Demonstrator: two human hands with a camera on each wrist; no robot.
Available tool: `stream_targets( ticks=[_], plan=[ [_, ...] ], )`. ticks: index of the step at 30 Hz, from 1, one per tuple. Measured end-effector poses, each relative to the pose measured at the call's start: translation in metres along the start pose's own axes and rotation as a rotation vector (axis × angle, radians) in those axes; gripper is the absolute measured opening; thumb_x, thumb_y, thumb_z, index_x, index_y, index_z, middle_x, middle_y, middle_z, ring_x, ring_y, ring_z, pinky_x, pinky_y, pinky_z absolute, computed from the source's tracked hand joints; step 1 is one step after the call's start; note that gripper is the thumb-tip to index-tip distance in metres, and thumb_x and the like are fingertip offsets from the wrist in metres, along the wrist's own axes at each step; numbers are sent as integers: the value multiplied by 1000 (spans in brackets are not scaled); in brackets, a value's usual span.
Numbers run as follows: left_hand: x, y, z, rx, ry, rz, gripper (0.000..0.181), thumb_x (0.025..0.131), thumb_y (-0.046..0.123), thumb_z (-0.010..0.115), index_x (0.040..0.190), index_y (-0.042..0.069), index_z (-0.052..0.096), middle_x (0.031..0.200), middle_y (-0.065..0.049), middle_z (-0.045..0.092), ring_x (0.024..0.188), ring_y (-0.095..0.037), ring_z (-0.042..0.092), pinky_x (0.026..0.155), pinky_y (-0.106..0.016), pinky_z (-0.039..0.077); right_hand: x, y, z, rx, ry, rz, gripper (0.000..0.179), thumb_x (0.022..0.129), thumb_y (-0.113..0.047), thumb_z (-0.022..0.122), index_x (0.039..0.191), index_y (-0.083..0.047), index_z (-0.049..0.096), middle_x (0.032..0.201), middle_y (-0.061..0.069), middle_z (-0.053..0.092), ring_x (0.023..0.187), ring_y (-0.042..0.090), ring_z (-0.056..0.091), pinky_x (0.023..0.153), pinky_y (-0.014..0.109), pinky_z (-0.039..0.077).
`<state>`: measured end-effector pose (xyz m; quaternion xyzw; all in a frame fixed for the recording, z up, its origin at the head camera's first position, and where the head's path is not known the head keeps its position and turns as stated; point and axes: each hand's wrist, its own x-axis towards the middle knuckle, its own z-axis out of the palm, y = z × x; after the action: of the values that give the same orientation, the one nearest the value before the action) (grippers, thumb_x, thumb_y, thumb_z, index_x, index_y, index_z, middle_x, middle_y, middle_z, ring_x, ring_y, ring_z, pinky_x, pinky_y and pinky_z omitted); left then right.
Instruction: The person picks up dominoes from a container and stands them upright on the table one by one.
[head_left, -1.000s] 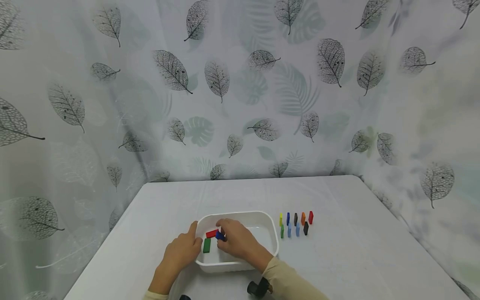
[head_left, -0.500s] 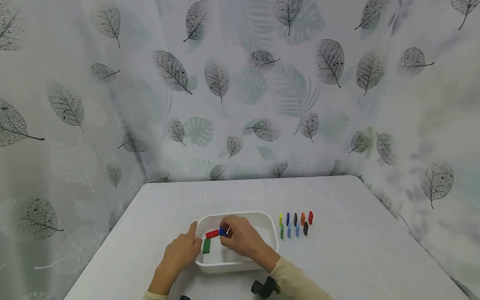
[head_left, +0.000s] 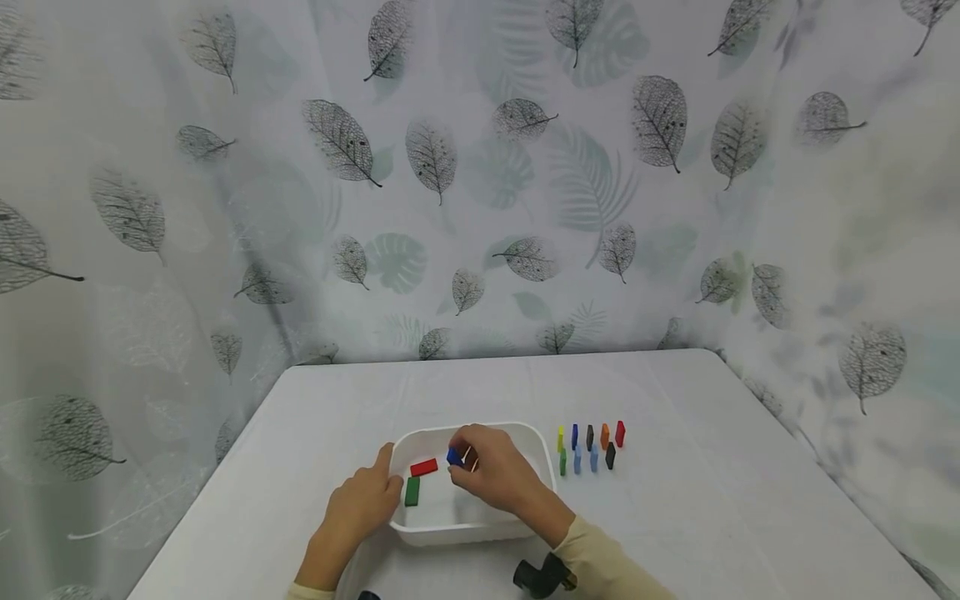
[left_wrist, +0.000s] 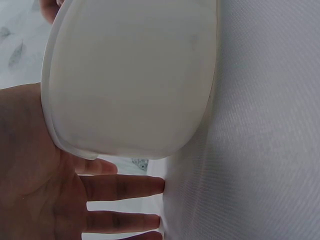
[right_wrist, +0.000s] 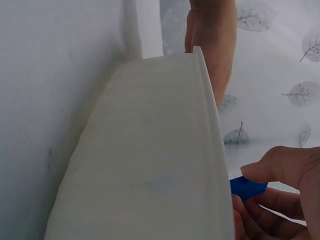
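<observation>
A white plastic tub (head_left: pixel 442 533) stands on the table in the head view. Inside, at its left end, lie a red domino (head_left: pixel 423 467) and a green domino (head_left: pixel 412 492). My right hand (head_left: pixel 498 471) pinches a blue domino (head_left: pixel 454 457) between thumb and fingers over the tub; the right wrist view also shows this blue domino (right_wrist: pixel 248 188), partly behind the rim. At the tub's left end, my left hand (head_left: pixel 363 500) rests against the rim. In the left wrist view the left hand's fingers (left_wrist: pixel 125 187) extend straight down beside the tub's outer wall.
Right of the tub, several coloured dominoes stand upright in two rows, among them a yellow one (head_left: pixel 560 438), an orange one (head_left: pixel 605 436) and a red one (head_left: pixel 620 433). A white cloth (head_left: pixel 712 500) covers the table. A leaf-patterned curtain (head_left: pixel 480 208) hangs behind.
My right hand has moved right and slightly away from me, carrying the blue domino off from beside the red one. My left hand stays at the rim.
</observation>
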<state>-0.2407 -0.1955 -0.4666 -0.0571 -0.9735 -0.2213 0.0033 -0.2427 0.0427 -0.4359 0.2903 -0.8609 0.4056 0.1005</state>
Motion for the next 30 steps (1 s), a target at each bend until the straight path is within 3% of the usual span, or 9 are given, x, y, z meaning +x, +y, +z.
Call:
stream_targets(
  ticks=[6,12,20,30],
  plan=[
    [1,1,0,-1,-2,1,60,101,22,49,154,-3,40,73,-6,58,57,-23,50,50,-38,41,-3,4,-3,11,28,-15,19,88,-6,80,105,-9,70,90,-5,65,77,8,62,69,21,53],
    [0,1,1,-8,-18,-22,61,101,22,48,155,-4,39,66,-4,52,54,-22,48,50,-36,40,-8,3,-7,28,58,-23,20,87,-5,80,103,-10,69,90,-4,65,77,11,63,69,25,55],
    [0,3,-1,3,-12,-13,60,100,21,49,154,-4,40,74,-6,59,59,-23,50,52,-38,42,-12,3,-11,24,97,-38,21,87,-5,81,105,-8,70,92,-2,66,79,13,64,72,23,55],
    [-1,3,-1,-2,-15,-20,60,101,22,49,154,-3,40,68,-4,53,56,-23,49,50,-36,40,-16,4,-21,13,143,-59,22,86,-4,81,104,-7,70,91,-1,66,78,16,65,71,27,57]
  ],
)
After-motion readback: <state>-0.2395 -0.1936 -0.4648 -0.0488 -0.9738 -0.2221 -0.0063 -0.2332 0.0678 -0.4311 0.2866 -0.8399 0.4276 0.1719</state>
